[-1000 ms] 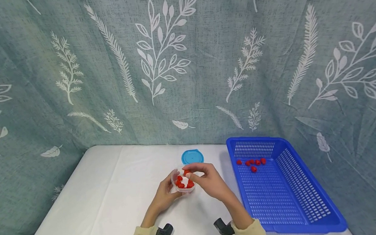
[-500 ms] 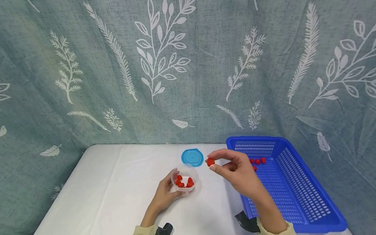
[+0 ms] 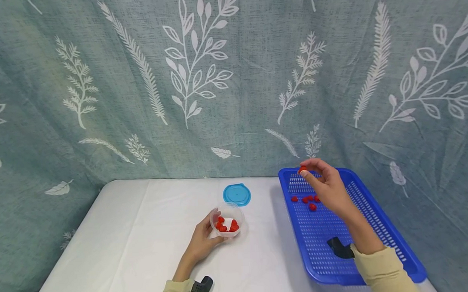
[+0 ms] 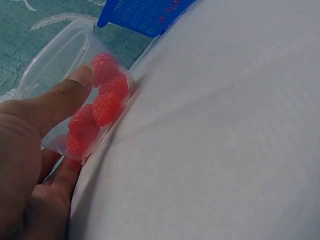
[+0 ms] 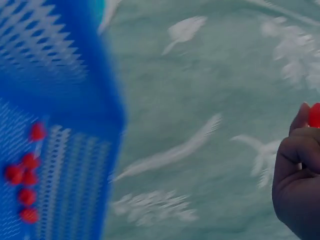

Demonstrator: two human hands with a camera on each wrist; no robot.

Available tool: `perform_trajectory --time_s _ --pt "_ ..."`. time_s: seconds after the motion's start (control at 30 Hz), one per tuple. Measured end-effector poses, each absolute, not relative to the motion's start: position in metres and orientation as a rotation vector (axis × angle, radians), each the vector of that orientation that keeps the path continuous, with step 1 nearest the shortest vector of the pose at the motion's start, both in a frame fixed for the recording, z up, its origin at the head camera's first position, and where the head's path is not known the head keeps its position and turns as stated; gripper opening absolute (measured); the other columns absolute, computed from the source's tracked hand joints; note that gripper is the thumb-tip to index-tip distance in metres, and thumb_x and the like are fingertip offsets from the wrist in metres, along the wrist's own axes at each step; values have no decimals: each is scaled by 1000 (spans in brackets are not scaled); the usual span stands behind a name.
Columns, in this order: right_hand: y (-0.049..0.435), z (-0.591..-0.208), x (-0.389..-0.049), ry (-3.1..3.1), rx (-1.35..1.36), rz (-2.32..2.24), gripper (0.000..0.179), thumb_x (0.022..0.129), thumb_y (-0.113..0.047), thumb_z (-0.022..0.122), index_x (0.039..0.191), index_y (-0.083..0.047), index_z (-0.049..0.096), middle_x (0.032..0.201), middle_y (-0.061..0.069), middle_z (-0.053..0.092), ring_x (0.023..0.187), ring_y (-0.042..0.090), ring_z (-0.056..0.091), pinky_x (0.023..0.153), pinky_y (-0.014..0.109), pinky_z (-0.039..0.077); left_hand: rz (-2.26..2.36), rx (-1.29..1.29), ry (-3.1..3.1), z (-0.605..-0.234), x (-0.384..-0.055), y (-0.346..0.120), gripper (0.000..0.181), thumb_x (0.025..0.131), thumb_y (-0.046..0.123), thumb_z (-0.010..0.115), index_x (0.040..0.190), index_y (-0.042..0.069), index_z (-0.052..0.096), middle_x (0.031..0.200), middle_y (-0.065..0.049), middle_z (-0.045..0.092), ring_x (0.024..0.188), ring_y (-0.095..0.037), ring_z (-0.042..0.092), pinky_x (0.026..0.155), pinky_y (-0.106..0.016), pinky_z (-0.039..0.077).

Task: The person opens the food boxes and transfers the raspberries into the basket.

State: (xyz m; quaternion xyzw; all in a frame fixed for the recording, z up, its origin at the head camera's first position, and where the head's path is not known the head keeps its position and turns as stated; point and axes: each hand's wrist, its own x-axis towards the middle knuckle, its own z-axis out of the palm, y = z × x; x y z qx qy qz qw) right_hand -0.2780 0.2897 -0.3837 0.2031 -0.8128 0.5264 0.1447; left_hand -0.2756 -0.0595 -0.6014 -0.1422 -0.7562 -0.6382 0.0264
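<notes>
Thumb and fingertips of the right hand [image 3: 330,190] pinch one red berry [image 3: 302,170] in a narrow grip, a light hold that probably suits so small a piece; the berry hangs over the far rim of the blue basket [image 3: 318,231]. The left hand [image 3: 202,243] is spread just wide enough to hold a clear container [image 4: 57,57], thumb on one side and fingers round the other, presumably to steady it. The container's mouth faces upward, so the berries inside [image 3: 222,229] rest on its base.

Just beyond the container, toward the far edge of the white surface [image 3: 152,235], a blue lid [image 3: 237,195] lies by itself, apparently set aside to leave the mouth uncovered. The basket runs along the right edge, likely within easy reach of the right hand, with six loose berries [image 3: 312,207] near its far left corner. Printed cloth [image 3: 255,85] hangs behind the far edge.
</notes>
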Motion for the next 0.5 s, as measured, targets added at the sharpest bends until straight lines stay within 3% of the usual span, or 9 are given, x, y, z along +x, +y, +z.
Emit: perform_trajectory --time_s 0.1,0.37,0.5 --pt "303 -396 -296 -2364 544 1473 27 104 -15 58 124 3 59 112 0 64 104 0 60 83 10 53 -1958 -448 -2345 -601 -276 -60 87 80 2 83 155 5 40 150 -16 54 145 -32 44 119 -43 34" --pt "332 -445 -333 -2428 484 1453 29 99 -10 66 122 7 62 107 10 69 96 -3 62 77 13 55 -1872 -473 -2401 -603 -277 -61 88 81 7 82 156 3 37 151 -16 52 145 -33 43 118 -39 35" --pt "345 -471 -343 -2507 467 1386 27 96 -10 70 118 7 66 106 15 72 95 -5 62 80 12 51 -1898 -434 -2414 -602 -275 -60 88 81 7 82 157 7 37 152 -13 52 146 -30 42 118 -40 35"
